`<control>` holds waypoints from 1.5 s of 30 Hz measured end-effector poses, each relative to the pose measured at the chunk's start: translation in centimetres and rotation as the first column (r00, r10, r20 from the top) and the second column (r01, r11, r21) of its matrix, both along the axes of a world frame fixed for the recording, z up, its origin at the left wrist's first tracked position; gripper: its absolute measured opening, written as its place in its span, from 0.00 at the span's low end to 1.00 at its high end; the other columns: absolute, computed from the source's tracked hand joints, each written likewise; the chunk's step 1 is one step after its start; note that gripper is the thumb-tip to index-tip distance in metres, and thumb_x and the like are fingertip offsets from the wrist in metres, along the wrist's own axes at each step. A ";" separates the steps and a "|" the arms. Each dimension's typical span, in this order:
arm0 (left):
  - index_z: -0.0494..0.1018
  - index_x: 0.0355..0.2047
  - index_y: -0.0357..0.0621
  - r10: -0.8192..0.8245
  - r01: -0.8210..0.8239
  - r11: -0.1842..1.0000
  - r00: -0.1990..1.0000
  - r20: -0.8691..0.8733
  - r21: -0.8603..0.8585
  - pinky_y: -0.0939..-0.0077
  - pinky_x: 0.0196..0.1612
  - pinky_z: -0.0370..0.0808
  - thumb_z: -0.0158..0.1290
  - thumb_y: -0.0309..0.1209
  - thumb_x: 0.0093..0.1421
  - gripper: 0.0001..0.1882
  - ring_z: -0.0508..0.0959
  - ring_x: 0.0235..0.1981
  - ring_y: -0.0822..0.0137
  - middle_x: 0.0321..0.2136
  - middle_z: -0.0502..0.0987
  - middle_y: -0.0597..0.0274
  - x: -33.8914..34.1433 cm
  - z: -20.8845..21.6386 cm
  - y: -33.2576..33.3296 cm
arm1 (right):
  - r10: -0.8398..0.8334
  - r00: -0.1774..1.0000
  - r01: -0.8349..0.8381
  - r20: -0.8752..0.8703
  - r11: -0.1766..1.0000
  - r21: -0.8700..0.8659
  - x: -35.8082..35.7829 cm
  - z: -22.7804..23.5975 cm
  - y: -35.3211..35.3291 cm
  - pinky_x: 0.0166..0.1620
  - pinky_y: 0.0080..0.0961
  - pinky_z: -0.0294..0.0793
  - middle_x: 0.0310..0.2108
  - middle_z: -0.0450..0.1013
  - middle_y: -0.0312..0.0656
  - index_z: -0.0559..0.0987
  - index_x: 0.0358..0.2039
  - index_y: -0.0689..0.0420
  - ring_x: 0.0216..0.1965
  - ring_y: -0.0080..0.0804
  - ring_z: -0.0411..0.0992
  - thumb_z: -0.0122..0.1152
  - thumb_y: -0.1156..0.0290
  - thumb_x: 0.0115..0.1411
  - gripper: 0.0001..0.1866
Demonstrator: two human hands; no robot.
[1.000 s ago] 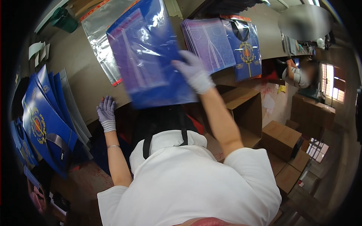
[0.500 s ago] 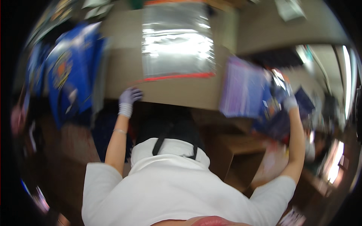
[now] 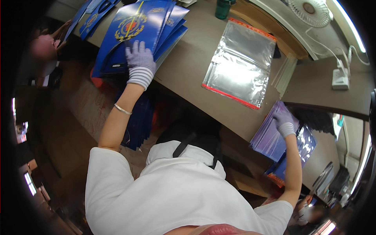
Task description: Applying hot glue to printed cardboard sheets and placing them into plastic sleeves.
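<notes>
My left hand [image 3: 139,58], in a striped grey-white glove, lies with fingers spread on a stack of flat, glossy blue printed bags [image 3: 121,29] with a gold emblem, at the table's left. A dark curved strip, perhaps a handle, crosses the top bag beside my fingers. My right hand [image 3: 283,121], gloved likewise, rests on a fanned pile of thin purple packets [image 3: 270,135] at the table's right end; its fingers reach over the top and lift nothing I can see. Between the hands lies a stack of clear plastic sleeves [image 3: 241,64] with red edges.
On the brown table [image 3: 188,64] stands a green cup [image 3: 222,9] at the back. A white fan [image 3: 311,11] and a power strip [image 3: 340,79] are at far right. More blue printed items [image 3: 307,145] lie beyond the purple pile. Another person [image 3: 43,49] is at far left.
The view has turned and sharpened. My left hand has gone from the table's front edge onto the blue stack. My right hand has come from beyond the purple pile onto it.
</notes>
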State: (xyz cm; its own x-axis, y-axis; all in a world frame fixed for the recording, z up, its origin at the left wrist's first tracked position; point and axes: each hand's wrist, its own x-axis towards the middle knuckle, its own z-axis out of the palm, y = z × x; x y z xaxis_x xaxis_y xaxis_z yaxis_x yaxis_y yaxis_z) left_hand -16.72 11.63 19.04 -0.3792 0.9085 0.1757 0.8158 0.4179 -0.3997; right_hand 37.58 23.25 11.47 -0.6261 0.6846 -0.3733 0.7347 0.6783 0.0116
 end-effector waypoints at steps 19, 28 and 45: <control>0.71 0.42 0.48 -0.980 0.894 0.048 0.128 -0.150 0.446 0.58 0.58 0.60 0.62 0.30 0.46 0.20 0.68 0.53 0.56 0.44 0.75 0.62 4.8 17.6 -1.3 | -0.511 -0.760 0.006 -0.401 0.611 -0.791 -5.8 2.3 -18.5 0.42 0.25 0.73 0.37 0.71 0.41 0.70 0.46 0.64 0.37 0.28 0.70 0.64 0.54 0.45 0.32; 0.73 0.36 0.44 -0.448 0.757 0.637 0.212 0.869 0.144 0.67 0.45 0.71 0.61 0.35 0.45 0.18 0.74 0.39 0.56 0.35 0.75 0.54 17.2 -11.9 8.3 | -0.284 -0.408 0.781 -0.868 0.383 -0.493 1.8 8.4 -31.1 0.49 0.32 0.68 0.50 0.66 0.42 0.65 0.52 0.66 0.46 0.33 0.67 0.59 0.65 0.57 0.27; 0.75 0.30 0.40 -0.410 0.762 0.612 0.075 0.909 0.213 0.69 0.40 0.73 0.51 0.27 0.52 0.06 0.75 0.33 0.56 0.30 0.74 0.53 17.9 -23.0 10.9 | -0.673 -0.252 0.853 -0.695 0.184 -0.487 -8.9 -2.9 -34.4 0.41 0.24 0.70 0.34 0.75 0.48 0.75 0.40 0.65 0.35 0.30 0.72 0.60 0.66 0.55 0.17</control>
State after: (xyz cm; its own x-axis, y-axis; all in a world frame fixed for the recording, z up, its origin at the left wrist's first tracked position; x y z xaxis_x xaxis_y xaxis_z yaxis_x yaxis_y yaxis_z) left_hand 1.22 22.57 -3.95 0.5506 0.8301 -0.0879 0.6367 -0.3495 0.6874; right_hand 28.64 -11.19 8.60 0.5715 0.8150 -0.0957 0.3993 -0.3781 -0.8352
